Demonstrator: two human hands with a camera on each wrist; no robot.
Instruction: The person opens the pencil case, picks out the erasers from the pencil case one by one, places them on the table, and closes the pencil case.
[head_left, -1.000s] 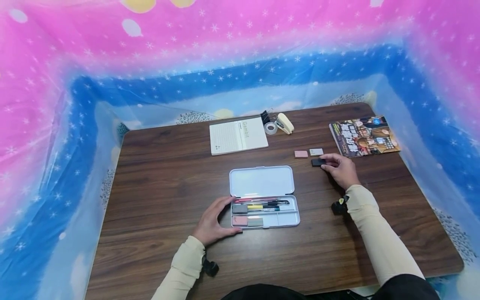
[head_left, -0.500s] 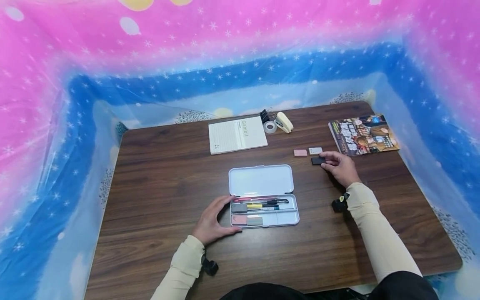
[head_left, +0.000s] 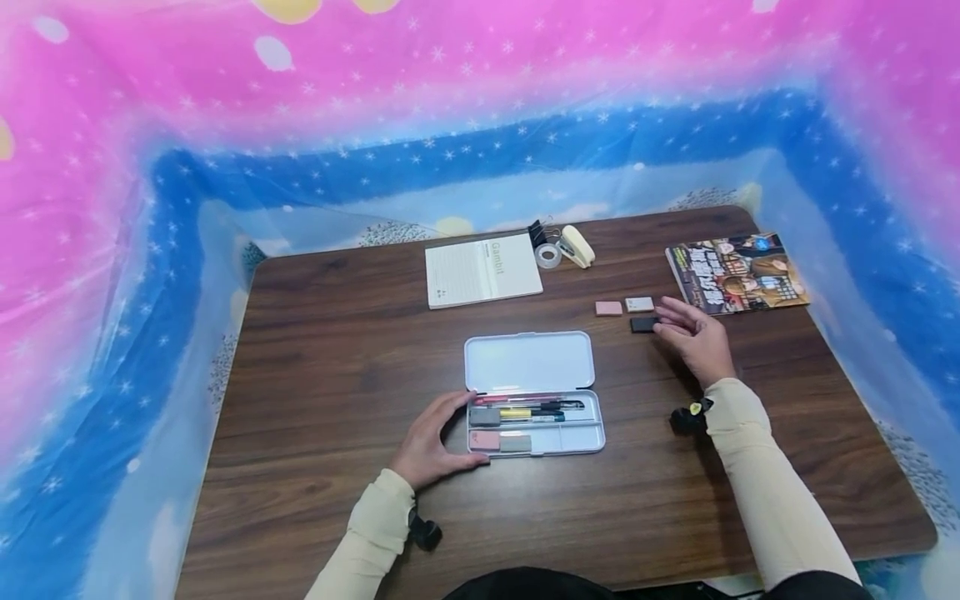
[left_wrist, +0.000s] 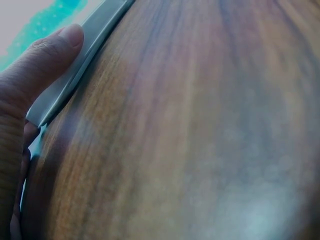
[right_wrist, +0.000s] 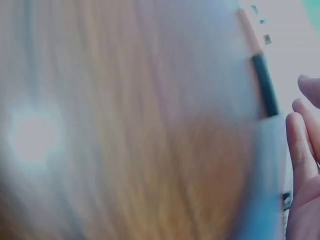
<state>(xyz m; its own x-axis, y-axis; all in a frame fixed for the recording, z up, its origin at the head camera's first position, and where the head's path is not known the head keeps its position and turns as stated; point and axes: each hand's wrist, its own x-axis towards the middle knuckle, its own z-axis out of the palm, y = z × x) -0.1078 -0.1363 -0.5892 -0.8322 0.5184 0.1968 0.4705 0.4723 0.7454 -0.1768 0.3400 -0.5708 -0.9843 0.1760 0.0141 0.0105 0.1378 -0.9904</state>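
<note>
Pinching the pencil case point(head_left: 583, 438) by its left end, the person's L hand point(head_left: 426, 450) is keeping its thumb at the near edge & fingers at the far L corner; grip's spanning approx. the case's depth, w/ the case in it. In the L wrist view the thumb's lying on the case's outer edge. Case is sitting mid-table, lid point(head_left: 528, 362) lying back on the far side.

R hand point(head_left: 697, 337) is hovering by the black block point(head_left: 641, 325), fingers point(right_wrist: 300, 150) extending nearly straight, none curling round anything; grip's loose & holding nothing. Can't tell if a fingertip's touching the block's R end. White block point(head_left: 639, 304) is lying just beyond the black one, pink block point(head_left: 608, 308) just L of the white.

Inside the case, near row: a rose block point(head_left: 484, 440) & a lt.-grey block point(head_left: 515, 442) are lying side by side, rose one on the L. Far compartment's holding several pens point(head_left: 568, 405) plus a dk.-grey block point(head_left: 484, 417) at its L end.

Toward the table's point(head_left: 337, 367) back edge, a "Gambit" notebook point(head_left: 465, 271) is lying flat, w/ binder clip point(head_left: 537, 233), tape roll point(head_left: 548, 264) & cream stapler point(head_left: 581, 247) clustering at its R. Mag. point(head_left: 738, 273) is lying far R. Pink/blue cloth point(head_left: 450, 100) w/ snowflakes is hanging behind.
</note>
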